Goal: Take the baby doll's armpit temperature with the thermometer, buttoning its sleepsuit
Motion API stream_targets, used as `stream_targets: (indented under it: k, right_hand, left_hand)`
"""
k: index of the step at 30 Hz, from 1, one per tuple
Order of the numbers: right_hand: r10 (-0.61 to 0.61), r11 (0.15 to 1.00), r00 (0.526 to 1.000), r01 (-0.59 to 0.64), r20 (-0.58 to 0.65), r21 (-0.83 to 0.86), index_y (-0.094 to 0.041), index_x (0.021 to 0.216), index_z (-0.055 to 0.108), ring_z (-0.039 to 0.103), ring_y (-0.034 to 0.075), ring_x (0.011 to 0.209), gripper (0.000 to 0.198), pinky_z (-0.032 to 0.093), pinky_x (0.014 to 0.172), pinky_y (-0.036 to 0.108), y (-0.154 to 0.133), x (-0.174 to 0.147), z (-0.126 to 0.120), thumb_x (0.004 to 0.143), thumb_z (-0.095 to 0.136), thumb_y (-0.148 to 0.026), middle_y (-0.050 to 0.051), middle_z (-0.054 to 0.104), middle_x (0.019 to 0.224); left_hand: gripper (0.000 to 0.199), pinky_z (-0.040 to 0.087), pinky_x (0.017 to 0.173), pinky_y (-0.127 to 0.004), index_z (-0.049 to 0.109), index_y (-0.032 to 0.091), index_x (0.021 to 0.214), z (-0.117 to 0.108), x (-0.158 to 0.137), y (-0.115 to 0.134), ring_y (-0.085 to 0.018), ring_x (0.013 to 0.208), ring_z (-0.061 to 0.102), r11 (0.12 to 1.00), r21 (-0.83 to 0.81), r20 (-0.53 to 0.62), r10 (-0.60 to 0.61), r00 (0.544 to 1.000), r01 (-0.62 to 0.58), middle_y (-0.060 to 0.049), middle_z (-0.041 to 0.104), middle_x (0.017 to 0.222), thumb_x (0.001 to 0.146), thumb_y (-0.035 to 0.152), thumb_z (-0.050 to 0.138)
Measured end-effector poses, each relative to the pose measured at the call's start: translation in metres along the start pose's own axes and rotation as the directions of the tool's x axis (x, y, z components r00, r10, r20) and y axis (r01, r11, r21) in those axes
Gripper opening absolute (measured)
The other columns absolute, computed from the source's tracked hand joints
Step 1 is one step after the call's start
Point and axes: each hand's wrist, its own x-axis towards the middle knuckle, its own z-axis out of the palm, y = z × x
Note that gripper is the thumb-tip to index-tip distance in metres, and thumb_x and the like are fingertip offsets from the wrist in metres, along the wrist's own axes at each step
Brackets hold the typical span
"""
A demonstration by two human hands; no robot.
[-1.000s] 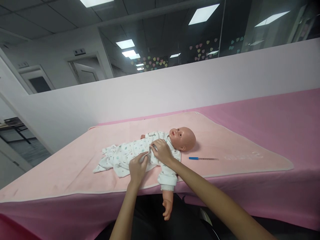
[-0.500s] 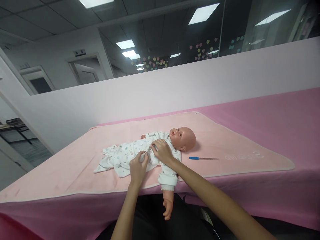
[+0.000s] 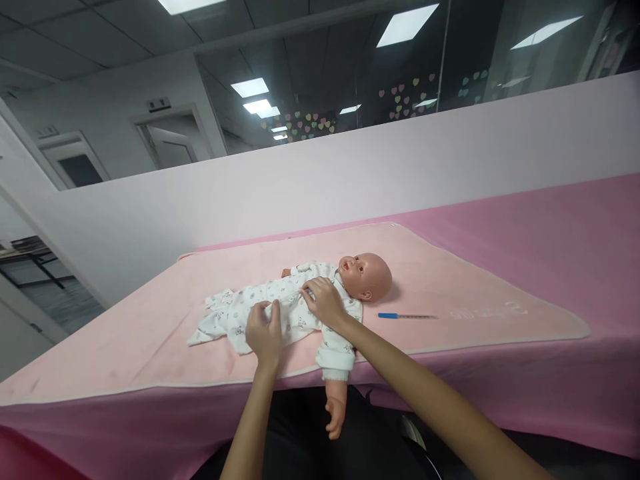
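A bald baby doll (image 3: 369,275) lies on its back, head toward the right, dressed in white printed baby clothes (image 3: 305,320). My left hand (image 3: 265,331) is closed at the clothes near the doll's waist, thumb and forefinger gripping the fabric. On the chest, my right hand (image 3: 324,301) pinches a fold of the same clothes between its fingertips. The cloth is drawn up a little between both hands. One doll arm (image 3: 337,407) hangs over the table's near edge. To the right of the head lies a thin stick with a blue end (image 3: 407,316), which looks like a thermometer.
A peach blanket (image 3: 150,333) lies under the doll on a pink tablecloth (image 3: 550,253). Behind the table stands a white low wall (image 3: 320,187) with dark glass above it. My legs are under the near edge.
My left hand has moved left and slightly down, away from the right hand, along the clothes. The right hand has stayed on the chest. The doll lies as before.
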Motion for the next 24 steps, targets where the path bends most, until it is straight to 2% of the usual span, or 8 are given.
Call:
stream_targets:
  k: [3, 6, 8, 11, 15, 19, 22, 24]
  right_hand:
    - [0.002, 1.0, 1.0, -0.002, -0.003, 0.0, -0.018, 0.078, 0.054, 0.053, 0.017, 0.08, 0.011, 0.037, 0.076, 0.03, 0.001, 0.0, 0.001, 0.084, 0.046, -0.021, 0.004, 0.062, 0.079]
    - [0.001, 1.0, 1.0, -0.001, -0.01, -0.001, -0.018, 0.078, 0.054, 0.053, 0.017, 0.08, 0.01, 0.038, 0.076, 0.03, 0.0, 0.001, 0.0, 0.084, 0.046, -0.021, 0.004, 0.062, 0.079]
    - [0.002, 1.0, 1.0, -0.002, -0.01, -0.001, -0.018, 0.078, 0.054, 0.053, 0.017, 0.08, 0.011, 0.038, 0.076, 0.03, -0.001, 0.001, -0.001, 0.084, 0.046, -0.021, 0.004, 0.062, 0.078]
    - [0.004, 1.0, 1.0, -0.004, -0.011, -0.002, -0.019, 0.077, 0.055, 0.053, 0.017, 0.079, 0.011, 0.038, 0.076, 0.03, -0.002, 0.0, -0.001, 0.083, 0.046, -0.021, 0.004, 0.061, 0.077]
    - [0.007, 1.0, 1.0, -0.007, -0.016, 0.016, -0.018, 0.075, 0.055, 0.054, 0.017, 0.078, 0.011, 0.039, 0.075, 0.031, 0.0, 0.001, 0.003, 0.082, 0.047, -0.02, 0.004, 0.061, 0.075]
    - [0.007, 0.992, 0.993, 0.008, -0.121, 0.13, -0.019, 0.077, 0.057, 0.055, 0.018, 0.076, 0.014, 0.043, 0.073, 0.032, -0.008, 0.005, -0.005, 0.082, 0.044, -0.018, 0.004, 0.062, 0.076]
    - [0.08, 0.959, 0.912, 0.039, -0.401, 0.281, -0.021, 0.083, 0.059, 0.057, 0.018, 0.081, 0.017, 0.047, 0.074, 0.035, -0.023, -0.001, -0.029, 0.082, 0.042, -0.017, 0.005, 0.062, 0.081]
    - [0.171, 0.936, 0.799, 0.051, -0.576, 0.348, -0.024, 0.086, 0.059, 0.059, 0.02, 0.084, 0.017, 0.048, 0.08, 0.041, -0.028, -0.011, -0.046, 0.081, 0.044, -0.017, 0.005, 0.063, 0.083]
  left_hand:
    - [0.023, 0.037, 0.076, -0.03, 0.059, 0.018, 0.09, 0.001, 0.001, 0.001, -0.018, 0.084, 0.049, 0.984, 0.101, -0.098, 0.159, 0.982, -0.149, -0.005, 0.055, 0.086, 0.081, 0.036, 0.048]
    - [0.021, 0.033, 0.085, -0.035, 0.062, 0.022, 0.095, 0.004, 0.0, 0.002, -0.021, 0.094, 0.048, 0.923, 0.158, 0.098, 0.339, 0.936, -0.351, -0.007, 0.055, 0.098, 0.081, 0.033, 0.049]
    - [0.02, 0.031, 0.086, -0.037, 0.063, 0.024, 0.094, 0.006, -0.001, 0.002, -0.023, 0.097, 0.047, 0.902, 0.161, 0.18, 0.371, 0.911, -0.4, -0.007, 0.056, 0.101, 0.081, 0.032, 0.05]
    - [0.016, 0.03, 0.086, -0.039, 0.064, 0.023, 0.088, 0.006, 0.0, -0.001, -0.024, 0.098, 0.048, 0.93, 0.166, 0.131, 0.307, 0.942, -0.327, -0.007, 0.057, 0.099, 0.08, 0.031, 0.052]
    - [0.018, 0.036, 0.088, -0.04, 0.061, 0.02, 0.085, -0.006, -0.004, 0.01, -0.022, 0.096, 0.05, 0.998, 0.017, -0.176, 0.056, 0.983, -0.054, -0.006, 0.059, 0.093, 0.08, 0.029, 0.046]
    - [0.034, 0.044, 0.087, -0.038, 0.052, 0.021, 0.107, -0.032, -0.038, 0.04, -0.022, 0.103, 0.051, 0.915, -0.358, -0.392, -0.326, 0.86, 0.184, -0.007, 0.056, 0.106, 0.079, 0.036, 0.041]
    - [0.057, 0.043, 0.089, -0.046, 0.04, 0.036, 0.125, -0.05, -0.075, 0.05, -0.025, 0.112, 0.048, 0.896, -0.432, -0.472, -0.323, 0.821, 0.104, -0.001, 0.05, 0.122, 0.068, 0.044, 0.04]
    - [0.074, 0.044, 0.081, -0.05, 0.038, 0.05, 0.122, -0.055, -0.093, 0.045, -0.028, 0.114, 0.045, 0.918, -0.397, -0.385, -0.186, 0.904, 0.019, 0.005, 0.055, 0.116, 0.049, 0.046, 0.048]
